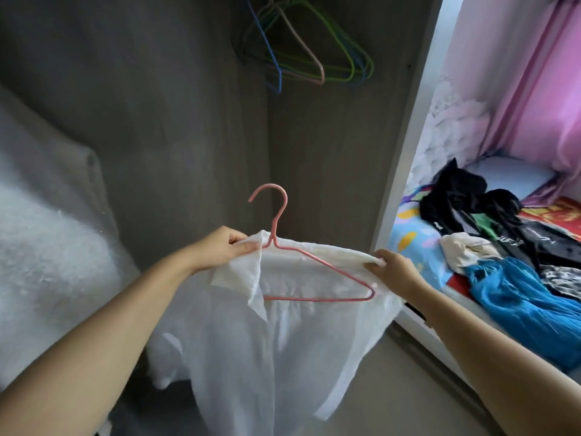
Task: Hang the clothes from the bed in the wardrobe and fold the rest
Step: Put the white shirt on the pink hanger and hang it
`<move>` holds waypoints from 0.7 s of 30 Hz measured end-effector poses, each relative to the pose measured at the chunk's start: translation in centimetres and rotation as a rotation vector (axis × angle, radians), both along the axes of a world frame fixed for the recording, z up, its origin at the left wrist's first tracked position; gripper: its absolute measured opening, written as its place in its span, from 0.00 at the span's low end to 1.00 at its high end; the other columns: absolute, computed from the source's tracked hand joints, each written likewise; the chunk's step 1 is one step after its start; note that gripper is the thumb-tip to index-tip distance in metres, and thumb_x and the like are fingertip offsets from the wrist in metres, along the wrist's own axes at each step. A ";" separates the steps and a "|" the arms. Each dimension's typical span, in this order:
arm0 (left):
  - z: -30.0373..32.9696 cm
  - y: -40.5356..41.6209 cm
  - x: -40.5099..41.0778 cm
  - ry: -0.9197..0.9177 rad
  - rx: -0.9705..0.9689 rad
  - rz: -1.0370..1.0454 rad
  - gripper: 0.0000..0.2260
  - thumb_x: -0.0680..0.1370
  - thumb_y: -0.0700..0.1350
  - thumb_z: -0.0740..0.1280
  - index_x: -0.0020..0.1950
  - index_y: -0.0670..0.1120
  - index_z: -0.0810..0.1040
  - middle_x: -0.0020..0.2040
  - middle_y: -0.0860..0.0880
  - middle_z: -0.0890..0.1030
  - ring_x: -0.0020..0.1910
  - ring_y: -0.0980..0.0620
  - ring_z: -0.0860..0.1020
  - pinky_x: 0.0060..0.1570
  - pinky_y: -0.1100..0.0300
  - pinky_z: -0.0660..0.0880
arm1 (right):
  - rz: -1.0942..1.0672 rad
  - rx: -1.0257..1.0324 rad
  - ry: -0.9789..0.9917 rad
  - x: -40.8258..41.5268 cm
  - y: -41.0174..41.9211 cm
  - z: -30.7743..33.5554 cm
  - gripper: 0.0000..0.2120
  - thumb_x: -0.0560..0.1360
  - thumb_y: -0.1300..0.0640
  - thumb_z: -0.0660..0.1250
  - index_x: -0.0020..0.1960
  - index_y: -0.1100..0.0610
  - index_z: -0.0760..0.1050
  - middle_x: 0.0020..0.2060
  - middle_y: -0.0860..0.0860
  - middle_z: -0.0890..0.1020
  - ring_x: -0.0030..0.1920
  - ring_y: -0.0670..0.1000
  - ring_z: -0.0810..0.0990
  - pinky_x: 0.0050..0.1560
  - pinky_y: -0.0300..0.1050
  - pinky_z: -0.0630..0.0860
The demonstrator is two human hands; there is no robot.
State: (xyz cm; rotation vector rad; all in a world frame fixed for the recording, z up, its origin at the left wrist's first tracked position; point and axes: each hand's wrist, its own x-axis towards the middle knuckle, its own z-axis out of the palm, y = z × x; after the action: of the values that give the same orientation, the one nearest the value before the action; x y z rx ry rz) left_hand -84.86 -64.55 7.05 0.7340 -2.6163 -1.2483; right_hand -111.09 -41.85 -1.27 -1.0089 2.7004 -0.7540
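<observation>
A white shirt [276, 325] was held up in front of the open wardrobe [188, 121], draped over a pink hanger [301, 265] whose hook stood free above the collar. The left hand [220, 247] was pinched on the collar beside the hanger's neck, and the right hand [393, 265] was clenched on the fabric at the far shoulder. Only that shoulder seemed seated; the near side hung loose with the collar folded over, so the shirt could be judged likely to slide off once either grip was released. Spare hangers [311, 55] were bunched above, where the hook might be snagged. Dark, cream and blue clothes [503, 253] were left heaped on the bed [412, 247].
</observation>
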 end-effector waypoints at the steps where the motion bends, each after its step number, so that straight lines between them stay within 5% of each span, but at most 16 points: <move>1: -0.1 0.1 -0.4 0.029 -0.003 0.009 0.20 0.77 0.53 0.66 0.30 0.45 0.67 0.29 0.51 0.63 0.27 0.57 0.61 0.28 0.65 0.57 | 0.014 0.034 0.044 -0.4 0.4 0.3 0.11 0.77 0.48 0.64 0.50 0.55 0.78 0.44 0.54 0.79 0.47 0.56 0.77 0.44 0.45 0.69; 5: 0.0 0.4 -1.6 0.079 0.003 0.000 0.18 0.78 0.50 0.66 0.33 0.41 0.69 0.30 0.48 0.63 0.27 0.56 0.62 0.27 0.66 0.57 | 0.004 0.081 0.124 -2.2 1.9 1.1 0.12 0.78 0.58 0.61 0.35 0.52 0.72 0.33 0.53 0.76 0.38 0.55 0.75 0.34 0.44 0.66; 10: -0.3 0.6 -2.3 0.112 -0.008 0.012 0.20 0.78 0.49 0.66 0.29 0.44 0.66 0.27 0.51 0.63 0.24 0.59 0.61 0.26 0.67 0.57 | -0.038 -0.018 0.078 -2.8 2.5 1.5 0.11 0.77 0.62 0.61 0.39 0.56 0.78 0.32 0.53 0.76 0.37 0.55 0.74 0.31 0.43 0.64; 13: -0.4 0.5 -2.4 0.123 -0.013 0.042 0.20 0.78 0.49 0.66 0.29 0.44 0.67 0.27 0.51 0.63 0.26 0.58 0.62 0.27 0.66 0.58 | -0.024 -0.074 0.034 -2.9 2.2 1.7 0.14 0.77 0.62 0.63 0.33 0.54 0.74 0.29 0.51 0.74 0.36 0.53 0.73 0.36 0.43 0.63; 21: -1.4 2.0 -3.3 0.156 0.049 0.063 0.20 0.78 0.50 0.66 0.33 0.36 0.71 0.31 0.45 0.66 0.32 0.50 0.64 0.31 0.61 0.61 | 0.155 -0.220 -0.288 1.6 0.1 6.1 0.14 0.78 0.57 0.62 0.35 0.51 0.78 0.28 0.46 0.75 0.30 0.45 0.72 0.31 0.37 0.68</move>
State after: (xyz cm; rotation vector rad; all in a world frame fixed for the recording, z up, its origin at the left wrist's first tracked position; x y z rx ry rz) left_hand -88.12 -62.53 5.61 0.6916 -2.4283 -1.3000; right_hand -109.51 -41.80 4.88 -1.0487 2.3050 -1.0902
